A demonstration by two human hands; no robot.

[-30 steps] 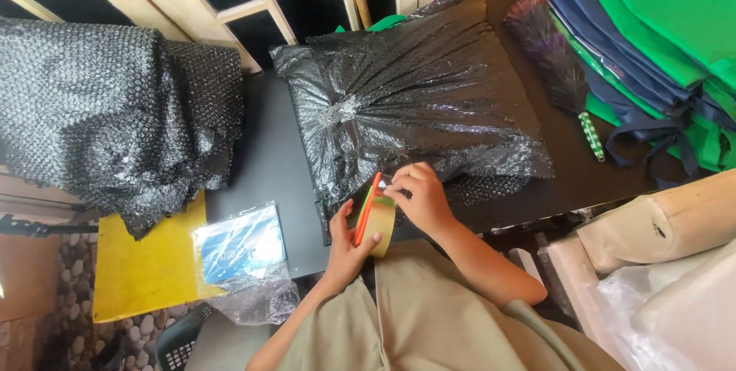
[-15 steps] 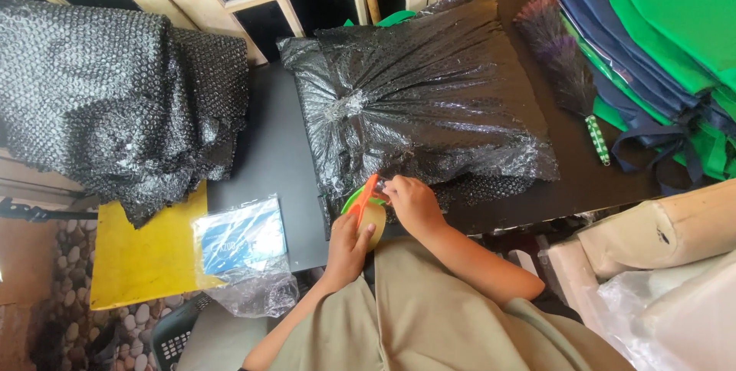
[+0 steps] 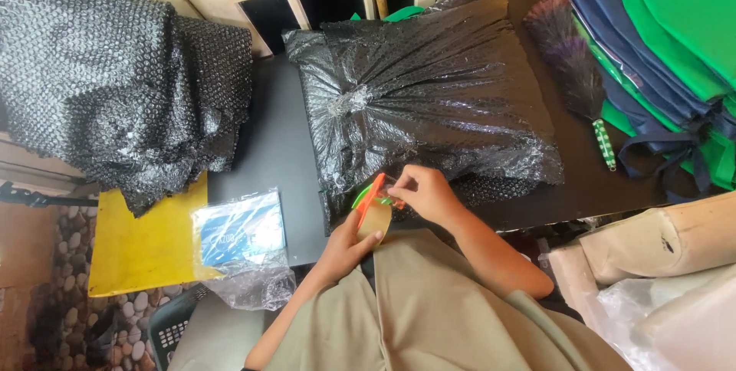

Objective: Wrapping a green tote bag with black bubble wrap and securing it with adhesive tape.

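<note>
Fingers [image 3: 395,187] of right hand [image 3: 425,195] pinching tape end off the tape dispenser [image 3: 372,206], left hand [image 3: 345,248] clamping it; black bubble-wrapped parcel [image 3: 422,103] just beyond, gathered, edge sealing apparently pending.

One head-worn camera looks steeply down, close above the dark table [image 3: 284,156].

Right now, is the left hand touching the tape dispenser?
Touching: the head view shows the left hand wrapped around the tape dispenser from below.
</note>
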